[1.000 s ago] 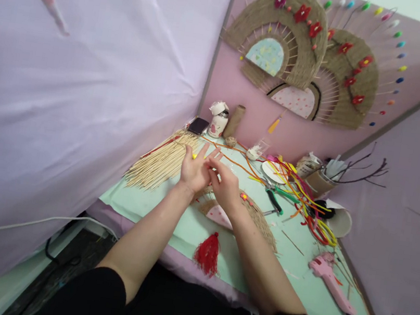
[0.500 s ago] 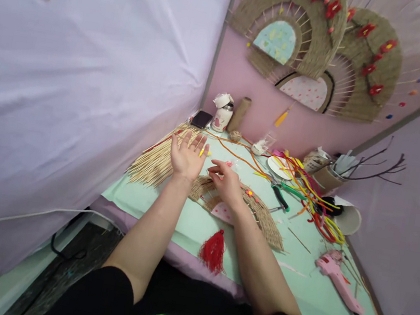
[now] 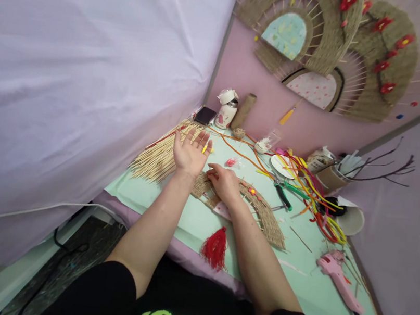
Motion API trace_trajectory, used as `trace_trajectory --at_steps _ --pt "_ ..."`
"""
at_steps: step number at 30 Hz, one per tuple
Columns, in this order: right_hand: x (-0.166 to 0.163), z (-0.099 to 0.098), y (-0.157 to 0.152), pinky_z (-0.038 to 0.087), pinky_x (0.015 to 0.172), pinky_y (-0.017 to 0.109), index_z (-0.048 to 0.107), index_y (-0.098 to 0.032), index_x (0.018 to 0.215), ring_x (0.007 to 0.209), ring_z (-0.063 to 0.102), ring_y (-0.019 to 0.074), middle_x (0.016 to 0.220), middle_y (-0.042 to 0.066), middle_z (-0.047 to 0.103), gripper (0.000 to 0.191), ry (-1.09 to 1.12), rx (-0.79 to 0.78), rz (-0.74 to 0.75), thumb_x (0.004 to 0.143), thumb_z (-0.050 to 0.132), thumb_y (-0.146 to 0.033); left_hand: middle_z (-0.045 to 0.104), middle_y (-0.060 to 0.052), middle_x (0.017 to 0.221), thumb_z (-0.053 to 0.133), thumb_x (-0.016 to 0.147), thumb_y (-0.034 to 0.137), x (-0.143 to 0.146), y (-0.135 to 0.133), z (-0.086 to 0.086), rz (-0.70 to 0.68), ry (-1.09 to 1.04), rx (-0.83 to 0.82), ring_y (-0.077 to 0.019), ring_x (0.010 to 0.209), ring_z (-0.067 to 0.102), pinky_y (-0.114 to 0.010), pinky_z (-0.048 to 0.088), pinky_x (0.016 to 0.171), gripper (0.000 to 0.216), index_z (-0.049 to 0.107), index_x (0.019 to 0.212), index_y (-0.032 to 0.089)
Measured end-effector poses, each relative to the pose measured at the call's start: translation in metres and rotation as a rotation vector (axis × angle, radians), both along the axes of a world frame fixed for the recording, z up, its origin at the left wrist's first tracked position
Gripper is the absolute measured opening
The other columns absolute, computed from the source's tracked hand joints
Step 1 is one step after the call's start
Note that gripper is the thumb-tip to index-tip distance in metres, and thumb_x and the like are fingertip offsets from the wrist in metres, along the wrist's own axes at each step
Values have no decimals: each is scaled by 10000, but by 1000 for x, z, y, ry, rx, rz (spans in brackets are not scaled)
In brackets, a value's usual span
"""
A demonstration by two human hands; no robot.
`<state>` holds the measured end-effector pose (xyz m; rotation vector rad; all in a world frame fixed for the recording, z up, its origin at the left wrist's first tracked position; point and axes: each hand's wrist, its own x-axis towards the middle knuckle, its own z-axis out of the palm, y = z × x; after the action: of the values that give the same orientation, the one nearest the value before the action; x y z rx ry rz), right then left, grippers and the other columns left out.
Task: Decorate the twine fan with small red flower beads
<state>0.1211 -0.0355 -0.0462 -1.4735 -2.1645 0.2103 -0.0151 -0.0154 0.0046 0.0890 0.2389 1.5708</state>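
My left hand (image 3: 190, 153) is held palm up above the left end of a fan-shaped twine piece (image 3: 269, 221), its fingers spread. A small yellow bit shows by its fingertips; I cannot make out whether it lies on the hand or behind it. My right hand (image 3: 225, 183) is over the twine fan, palm down, with loosely bent fingers pointing left; nothing shows in them. The fan carries small flowers (image 3: 252, 190) along its upper edge and a pale pink centre, partly covered by my right hand and forearm. A red tassel (image 3: 215, 248) lies below it.
Thin straw-coloured sticks (image 3: 157, 157) lie at the left. Behind are a bottle (image 3: 226, 115), a phone (image 3: 205, 116) and a cardboard tube (image 3: 243, 112). Green-handled pliers (image 3: 283, 196) and coloured pipe cleaners (image 3: 327, 217) lie right; a pink glue gun (image 3: 341, 282) sits nearer, its cord trailing off the front.
My right hand has lowered slightly onto the fan and its fingers have drawn closer together. My left hand stays palm up. The view has shifted a little.
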Motion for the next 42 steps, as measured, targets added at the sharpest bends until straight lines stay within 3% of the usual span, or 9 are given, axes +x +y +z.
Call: trace_trajectory --at_steps 8,16,28,37,42 --pt "3 3 -1 473 880 367 627 -233 1161 927 681 206 984 24 758 372 27 -24 18 822 622 -78 604 -89 1006 437 861 586 -1 2 -1 7 5 -11 -187 952 625 -326 524 827 429 571 974 195" --pt "2 5 -1 422 862 361 644 -201 1177 953 600 226 959 56 733 346 -85 5 -17 847 587 -112 603 -97 986 458 861 555 -2 1 -1 8 -20 -16 -193 928 625 -316 530 776 402 572 947 180" --pt "1 8 -9 360 881 345 654 -198 1164 1006 606 226 996 81 728 304 -323 37 -11 920 480 -152 602 -95 935 451 864 520 -5 1 2 13 -46 -47 -191 882 631 -299 530 725 373 558 932 169" --pt "-1 15 -18 342 922 343 598 -179 1235 1194 548 213 1209 130 667 370 -434 22 26 928 405 -104 607 -96 924 432 872 512 -7 2 0 8 -66 -67 -183 879 633 -285 532 715 370 557 917 167" --pt "-3 15 -19 361 930 350 613 -172 1217 1199 549 230 1269 150 630 369 -461 21 30 920 405 -104 607 -95 921 440 869 514 -8 2 0 4 -83 -59 -181 864 633 -288 533 716 371 555 922 166"
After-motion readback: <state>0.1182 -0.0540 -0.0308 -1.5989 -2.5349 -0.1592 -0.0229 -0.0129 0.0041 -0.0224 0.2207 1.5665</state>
